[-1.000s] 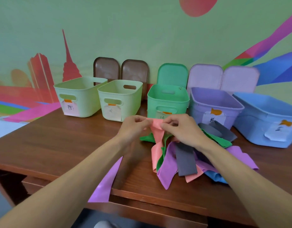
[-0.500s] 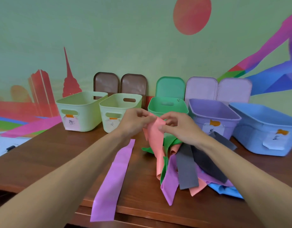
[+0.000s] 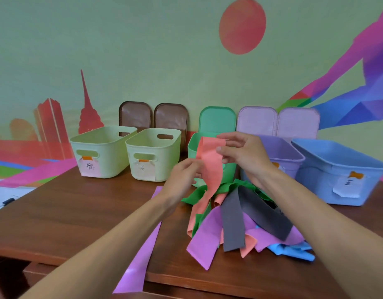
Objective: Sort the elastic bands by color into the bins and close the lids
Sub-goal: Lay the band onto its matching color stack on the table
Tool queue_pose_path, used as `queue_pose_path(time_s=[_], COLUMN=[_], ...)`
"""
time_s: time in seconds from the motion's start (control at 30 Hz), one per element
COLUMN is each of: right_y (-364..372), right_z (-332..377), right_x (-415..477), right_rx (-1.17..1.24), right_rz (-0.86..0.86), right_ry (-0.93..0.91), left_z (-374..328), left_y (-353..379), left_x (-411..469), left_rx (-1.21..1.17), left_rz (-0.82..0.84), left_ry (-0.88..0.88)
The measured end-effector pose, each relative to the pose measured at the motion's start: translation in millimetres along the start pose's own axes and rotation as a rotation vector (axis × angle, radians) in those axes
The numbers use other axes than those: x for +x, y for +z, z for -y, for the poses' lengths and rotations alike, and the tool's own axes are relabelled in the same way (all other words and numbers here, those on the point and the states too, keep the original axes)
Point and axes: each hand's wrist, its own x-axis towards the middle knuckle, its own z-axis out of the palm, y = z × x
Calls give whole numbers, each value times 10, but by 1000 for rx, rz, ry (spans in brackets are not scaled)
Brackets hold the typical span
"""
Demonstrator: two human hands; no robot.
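Two hands pinch the pink band (image 3: pixel 210 162) over the pile (image 3: pixel 231 223) on the table (image 3: pixel 78 212), right hand (image 3: pixel 244 156) at its top, left hand (image 3: pixel 182 178) lower.

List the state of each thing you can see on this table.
Salmon band, raised, pinched at top and side.
Left hand, pinching its side.
Right hand, pinching its top.
Pile, unsorted on the table.
Purple band, flat, overhanging the table edge.
Bins, open.
Lids, off, propped against the wall.

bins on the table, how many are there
5, left to right: leftmost pale green plastic bin, second pale green bin, mint plastic bin, purple plastic bin, blue plastic bin.
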Motion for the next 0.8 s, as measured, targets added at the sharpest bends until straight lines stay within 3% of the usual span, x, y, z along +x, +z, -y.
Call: queue_pose_path(time_s=[0.17, 0.3, 0.47, 0.6, 0.8], right_y=[-127, -256, -332, -215, 78], right_z=[21, 43, 91, 52, 1], right_x=[4, 13, 80, 119, 161], right_rx=[187, 250, 509, 512, 506], right_rz=[-55, -122, -266, -377, -379], right_ry=[7, -1, 59, 96, 207], left_z=[45, 1, -227, -325, -396], left_y=[120, 171, 96, -69, -471], left_x=[5, 41, 97, 75, -83], left_rx=[144, 120, 152, 340, 497], left_rz=[99, 51, 0, -9, 1], left_ry=[-12, 41, 139, 165, 179])
